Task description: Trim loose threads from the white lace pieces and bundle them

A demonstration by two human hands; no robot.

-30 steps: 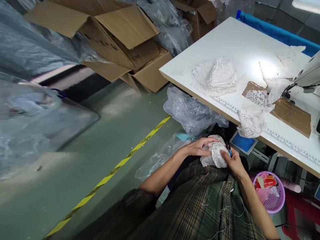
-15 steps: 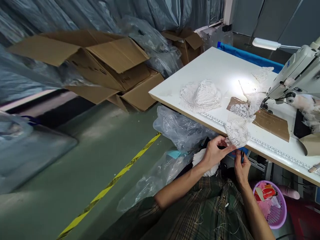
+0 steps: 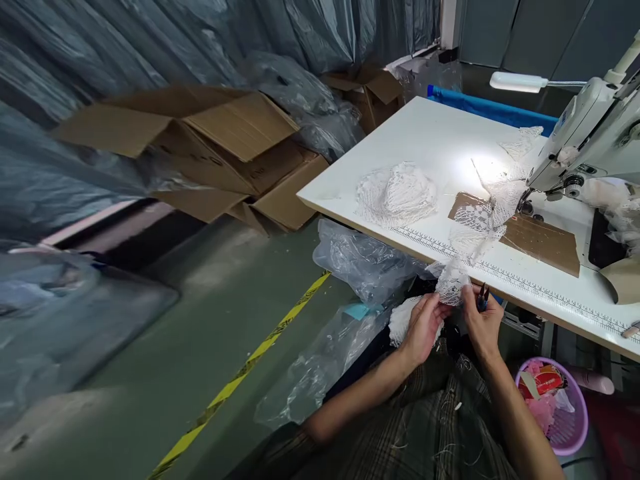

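A strip of white lace (image 3: pixel 453 283) hangs over the table's front edge, its upper part running back toward the sewing machine (image 3: pixel 575 143). Pinched at its lower left corner, the lace is held by my left hand (image 3: pixel 423 328), which is closed. On the opposite side my right hand (image 3: pixel 483 325) grips the lace edge between thumb and fingers. Small dark thread snips with a blue part (image 3: pixel 483 298) are tucked in that same hand, tips pointing up. Below, more white lace (image 3: pixel 401 321) rests at my lap, partly hidden by my left hand.
A pile of white lace (image 3: pixel 397 193) lies on the white table (image 3: pixel 350 177), left of a brown cardboard piece (image 3: pixel 543 243) by the needle. A purple basket (image 3: pixel 580 427) with scraps stands at lower right. Open cartons (image 3: pixel 215 153) and plastic bags (image 3: pixel 370 260) are to the left.
The lace end has been drawn down off the table edge toward me. My left hand has turned palm upward and lower; my right hand has risen onto the lace.
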